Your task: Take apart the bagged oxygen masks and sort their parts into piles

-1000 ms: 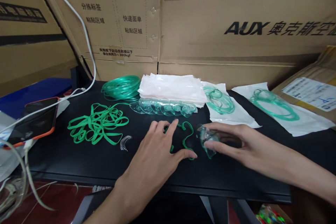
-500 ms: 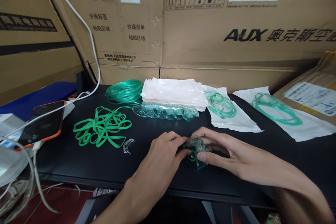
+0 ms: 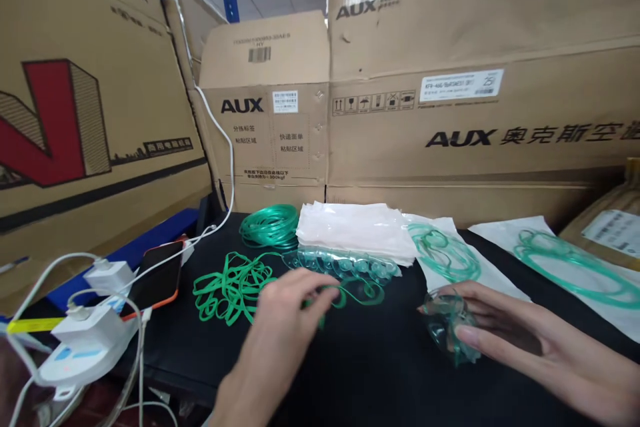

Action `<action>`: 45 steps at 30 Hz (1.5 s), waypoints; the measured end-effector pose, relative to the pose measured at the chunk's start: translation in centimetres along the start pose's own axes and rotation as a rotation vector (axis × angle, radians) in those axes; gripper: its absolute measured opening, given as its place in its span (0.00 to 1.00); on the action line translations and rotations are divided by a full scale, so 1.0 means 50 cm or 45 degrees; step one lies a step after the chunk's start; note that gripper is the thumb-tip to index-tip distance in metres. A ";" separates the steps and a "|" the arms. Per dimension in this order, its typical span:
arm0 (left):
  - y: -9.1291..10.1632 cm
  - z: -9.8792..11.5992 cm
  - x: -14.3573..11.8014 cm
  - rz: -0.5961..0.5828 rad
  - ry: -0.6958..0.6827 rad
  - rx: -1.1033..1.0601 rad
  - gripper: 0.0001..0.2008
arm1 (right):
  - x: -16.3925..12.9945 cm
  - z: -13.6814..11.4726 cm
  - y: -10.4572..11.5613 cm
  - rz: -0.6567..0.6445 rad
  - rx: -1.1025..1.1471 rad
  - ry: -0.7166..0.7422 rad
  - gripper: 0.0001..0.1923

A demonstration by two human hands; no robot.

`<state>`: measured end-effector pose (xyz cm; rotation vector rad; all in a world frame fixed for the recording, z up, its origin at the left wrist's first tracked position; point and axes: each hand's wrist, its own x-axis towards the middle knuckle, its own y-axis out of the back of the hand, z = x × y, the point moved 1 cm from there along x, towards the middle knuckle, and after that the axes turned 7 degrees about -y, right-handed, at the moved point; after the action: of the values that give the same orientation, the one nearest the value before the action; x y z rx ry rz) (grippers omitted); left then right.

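My right hand (image 3: 505, 333) is closed around a clear green oxygen mask (image 3: 447, 327), thumb on the near side and fingers behind it. My left hand (image 3: 295, 307) pinches a thin green elastic strap (image 3: 373, 295), whose loose length curls out to the right, slightly blurred. Left of that hand lies a tangled heap of green elastic strap (image 3: 233, 287). Behind both hands, a row of nested clear masks (image 3: 350, 263) rests against a stack of white pouches (image 3: 355, 230). The small metal strips seen earlier are out of sight.
A coil of green tubing (image 3: 270, 225) sits left of the pouches. Two packed mask-and-tube sets (image 3: 445, 253) lie on white pouches at right. A phone (image 3: 157, 273), chargers (image 3: 93, 337) and white cables occupy the left side. Large cardboard boxes (image 3: 480, 107) wall the back.
My hands have moved apart: the right has carried the mask rightward, the left has gone left with a strap trailing from it. The view has tilted up and shows more of the boxes.
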<state>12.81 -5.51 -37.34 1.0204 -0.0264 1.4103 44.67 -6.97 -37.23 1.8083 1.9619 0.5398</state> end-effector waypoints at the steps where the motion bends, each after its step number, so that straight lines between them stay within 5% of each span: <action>1: 0.034 -0.010 0.003 0.066 0.022 0.055 0.05 | -0.002 -0.007 -0.002 0.009 0.003 0.017 0.29; 4: 0.124 -0.063 0.009 0.180 0.218 0.279 0.08 | -0.008 -0.034 -0.011 0.007 -0.033 0.069 0.26; 7: 0.176 -0.129 0.010 0.075 0.430 0.545 0.12 | -0.011 -0.046 -0.016 -0.017 -0.063 0.082 0.27; 11: 0.192 -0.164 0.006 0.069 0.283 0.815 0.17 | -0.013 -0.046 -0.024 -0.085 -0.129 0.038 0.30; 15: 0.142 -0.094 0.006 0.156 0.156 0.549 0.18 | -0.012 -0.053 -0.057 -0.085 -0.265 0.023 0.30; 20: -0.005 0.024 -0.004 -0.330 0.232 -0.316 0.17 | -0.010 -0.072 -0.117 -0.008 -0.434 0.088 0.26; 24: -0.081 0.041 -0.015 -0.452 0.287 -0.675 0.22 | -0.010 -0.091 -0.141 -0.040 -0.384 0.258 0.24; 29: -0.091 0.014 -0.010 -0.348 0.343 -0.848 0.19 | 0.000 -0.099 -0.143 0.105 -0.168 0.256 0.18; 33: -0.084 0.008 -0.007 -0.369 0.327 -0.826 0.17 | 0.012 -0.091 -0.150 -0.032 0.078 0.080 0.23; 45: -0.080 0.007 -0.003 -0.451 0.481 -0.914 0.16 | 0.029 -0.081 -0.134 -0.102 0.140 0.018 0.28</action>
<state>16.19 -5.18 -39.47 0.1477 -0.0657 1.1119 36.76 -6.07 -37.55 1.7856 2.1008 0.4280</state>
